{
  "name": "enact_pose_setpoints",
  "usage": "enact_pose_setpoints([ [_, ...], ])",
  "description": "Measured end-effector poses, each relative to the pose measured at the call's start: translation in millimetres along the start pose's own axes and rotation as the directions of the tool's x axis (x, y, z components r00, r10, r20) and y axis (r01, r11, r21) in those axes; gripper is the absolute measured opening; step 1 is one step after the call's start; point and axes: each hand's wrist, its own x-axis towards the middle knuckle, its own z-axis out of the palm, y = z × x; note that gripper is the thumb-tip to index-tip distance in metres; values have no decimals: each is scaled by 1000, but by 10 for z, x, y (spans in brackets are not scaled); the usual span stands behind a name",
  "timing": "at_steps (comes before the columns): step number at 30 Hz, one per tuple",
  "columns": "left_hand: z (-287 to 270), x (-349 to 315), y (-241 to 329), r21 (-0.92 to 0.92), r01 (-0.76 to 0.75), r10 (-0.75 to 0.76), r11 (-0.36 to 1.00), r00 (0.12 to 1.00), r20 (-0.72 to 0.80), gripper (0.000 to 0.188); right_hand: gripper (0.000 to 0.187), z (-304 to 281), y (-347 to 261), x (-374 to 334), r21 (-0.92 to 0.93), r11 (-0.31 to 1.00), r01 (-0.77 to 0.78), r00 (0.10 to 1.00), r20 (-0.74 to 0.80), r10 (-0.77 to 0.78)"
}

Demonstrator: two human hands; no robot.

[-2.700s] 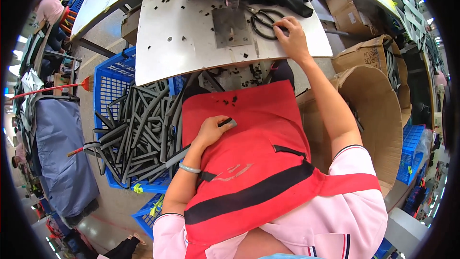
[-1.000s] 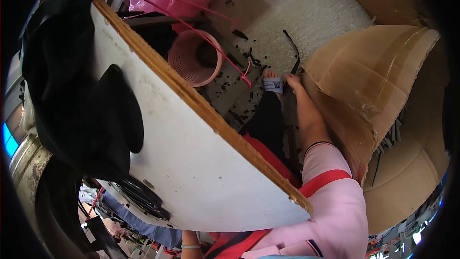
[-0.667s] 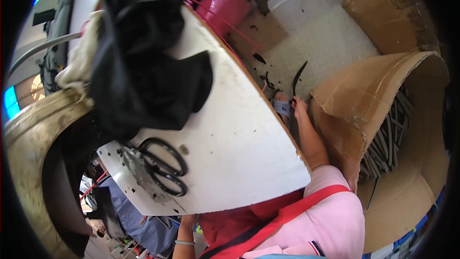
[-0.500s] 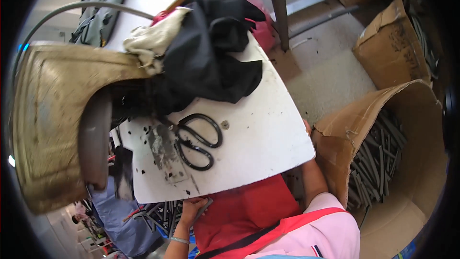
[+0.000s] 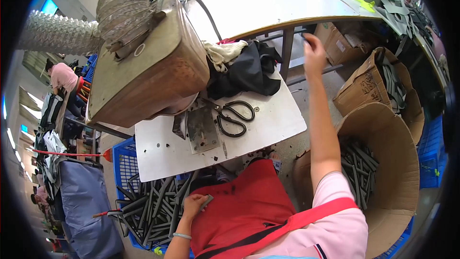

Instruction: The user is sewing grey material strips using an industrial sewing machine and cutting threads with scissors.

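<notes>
My left hand (image 5: 192,205) is low over the red apron (image 5: 244,196), its fingers pinched on a short grey strip (image 5: 207,201). Raised far forward, past the right side of the white table (image 5: 268,120), is my right hand (image 5: 314,57). Its fingers are curled together around a small dark thing, too blurred to name. Black-handled scissors (image 5: 223,109) lie on the table beside a worn metal plate (image 5: 201,129). Behind them, black cloth (image 5: 251,72) is bunched against a cream cloth (image 5: 225,53). A brown metal machine housing (image 5: 153,67) overhangs the table's left part.
Left of my lap, a blue basket (image 5: 125,163) holds many grey strips (image 5: 155,206). A round cardboard bin (image 5: 393,163) with more strips (image 5: 358,168) stands at right, before another carton (image 5: 366,84). A long white table (image 5: 273,0) spans the back. Someone in pink (image 5: 64,76) bends at far left.
My right hand has risen from the table's right edge to far forward. My left hand still holds the grey strip near my lap. The view has shifted, showing more of the machine and the room.
</notes>
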Motion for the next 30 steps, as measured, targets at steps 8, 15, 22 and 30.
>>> enact_pose_setpoints([
  [8,15,23,7,-35,-81,83,996,996,39,20,44,2188,-1263,866,-264,851,454,871,333,-361],
  [15,-60,13,-274,-69,-150,145,986,987,-62,22,30,1111,-1639,-859,58,968,245,865,438,-245],
  [22,65,-55,-197,-67,-322,326,945,943,67,20,14,-586,-1375,-3450,-64,979,-195,616,768,173],
  [30,1319,-1056,592,-114,-855,855,506,481,193,22,51,-823,-1751,-4741,-57,813,-580,89,987,133],
])
